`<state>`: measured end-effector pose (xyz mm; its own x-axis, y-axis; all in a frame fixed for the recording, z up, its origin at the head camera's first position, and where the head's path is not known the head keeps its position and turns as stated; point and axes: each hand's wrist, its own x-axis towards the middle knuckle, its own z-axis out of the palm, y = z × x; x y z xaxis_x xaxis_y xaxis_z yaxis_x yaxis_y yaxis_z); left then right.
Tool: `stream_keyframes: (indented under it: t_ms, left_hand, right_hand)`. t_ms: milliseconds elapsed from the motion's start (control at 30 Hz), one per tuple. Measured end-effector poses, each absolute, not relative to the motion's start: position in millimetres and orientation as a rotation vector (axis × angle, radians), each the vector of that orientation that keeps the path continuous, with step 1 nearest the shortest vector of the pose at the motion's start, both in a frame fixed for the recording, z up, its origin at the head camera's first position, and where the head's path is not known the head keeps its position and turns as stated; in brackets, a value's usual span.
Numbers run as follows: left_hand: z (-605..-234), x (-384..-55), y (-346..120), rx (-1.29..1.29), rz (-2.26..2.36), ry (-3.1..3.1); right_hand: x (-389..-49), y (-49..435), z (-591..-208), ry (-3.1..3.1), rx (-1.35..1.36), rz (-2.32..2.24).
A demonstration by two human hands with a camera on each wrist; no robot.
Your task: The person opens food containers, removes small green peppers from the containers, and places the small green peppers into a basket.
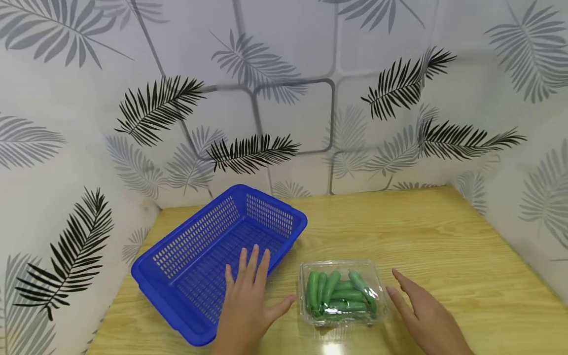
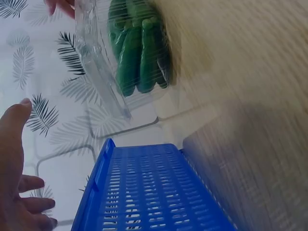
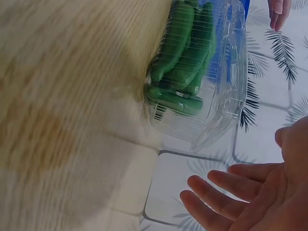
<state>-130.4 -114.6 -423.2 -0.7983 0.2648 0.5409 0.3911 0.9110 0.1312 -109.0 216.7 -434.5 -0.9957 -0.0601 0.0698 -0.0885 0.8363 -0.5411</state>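
A clear plastic clamshell box (image 1: 382, 276) with its lid down rests on the table and contains several green cucumber-like vegetables (image 1: 332, 286). To its left my left hand (image 1: 248, 296) hovers with fingers spread, overlapping the near side of a blue plastic basket (image 1: 293, 236) in the head view. My right hand (image 1: 426, 313) is just right of the box, fingers extended, thumb and fingers apart. Both hands hold nothing. In the right wrist view a gap shows between the right fingers (image 3: 221, 192) and the box.
The slotted basket stands at an angle on the left of the wood-grain table (image 1: 443, 236). A wall covering (image 1: 293, 54) with leaf prints rises behind the table and along both sides.
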Motion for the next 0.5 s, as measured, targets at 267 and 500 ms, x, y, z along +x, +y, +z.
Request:
stream_keyframes:
  t_ms: [267, 500]
  left_hand:
    - [-425.7, -131.0, -101.7, -0.792, -0.396, -2.337]
    - [-435.0, -131.7, -91.6, -0.926, -0.390, -2.307]
  right_hand:
    - [-105.7, 215.1, -439.4, -2.831, 0.177, 0.985]
    - [-104.7, 214.8, -444.9, -2.834, 0.209, 1.010]
